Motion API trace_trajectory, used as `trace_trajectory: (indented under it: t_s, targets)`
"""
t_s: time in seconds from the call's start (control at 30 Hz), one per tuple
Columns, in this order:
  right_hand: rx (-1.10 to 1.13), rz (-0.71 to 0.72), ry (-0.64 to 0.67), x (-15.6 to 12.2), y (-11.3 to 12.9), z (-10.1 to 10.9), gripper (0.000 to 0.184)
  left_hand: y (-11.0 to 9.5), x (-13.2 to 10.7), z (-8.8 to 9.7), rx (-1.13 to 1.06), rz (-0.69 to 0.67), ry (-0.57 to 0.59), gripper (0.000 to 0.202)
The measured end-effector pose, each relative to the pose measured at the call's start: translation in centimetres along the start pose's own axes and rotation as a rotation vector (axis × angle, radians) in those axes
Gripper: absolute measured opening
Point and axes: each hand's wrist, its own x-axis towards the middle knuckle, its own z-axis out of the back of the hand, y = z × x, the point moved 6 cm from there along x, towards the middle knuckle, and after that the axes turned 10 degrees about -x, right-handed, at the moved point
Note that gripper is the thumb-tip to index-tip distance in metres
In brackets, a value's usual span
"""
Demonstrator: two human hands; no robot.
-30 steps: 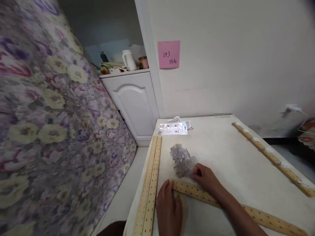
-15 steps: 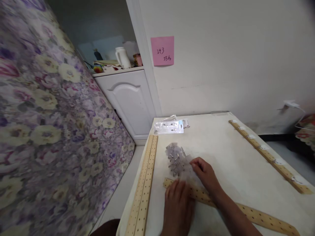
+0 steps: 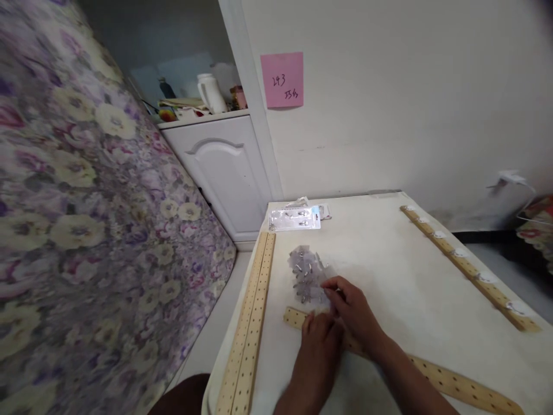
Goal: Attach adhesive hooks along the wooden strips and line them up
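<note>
Both my hands are close together over a wooden strip with rows of holes point(image 3: 460, 381), which lies slanting across the white table. My left hand point(image 3: 318, 343) is curled, its fingertips above the strip's far end and close to my right fingers. My right hand point(image 3: 352, 305) is closed in a pinch at the near edge of a pile of clear adhesive hooks point(image 3: 305, 271), small transparent squares with metal hooks. A see-through piece seems to sit between my hands, but fingers hide most of it.
Two perforated wooden strips point(image 3: 248, 340) lie along the table's left edge. On the right edge, another strip point(image 3: 466, 268) carries several clear hooks with white backs. Hook packaging point(image 3: 294, 219) is at the back left. A floral curtain point(image 3: 129, 230) hangs left of the table point(image 3: 367, 236).
My left hand has moved slightly right and up, toward my right hand, and its fingers have curled in. My right hand has shifted a little left. The view has tilted slightly.
</note>
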Motion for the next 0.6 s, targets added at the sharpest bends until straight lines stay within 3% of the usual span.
trace_trajectory:
  t_s: [0.37, 0.6]
  targets:
    - [0.163, -0.096, 0.039, -1.3, -1.9, -0.7, 0.027, 0.0, -1.2, -0.6, 0.053, -0.034, -0.002, 0.014]
    - [0.222, -0.098, 0.108, -0.5, -1.4, -3.6, 0.024, -1.7, -4.5, 2.3, -0.073, -0.170, -0.077, 0.037]
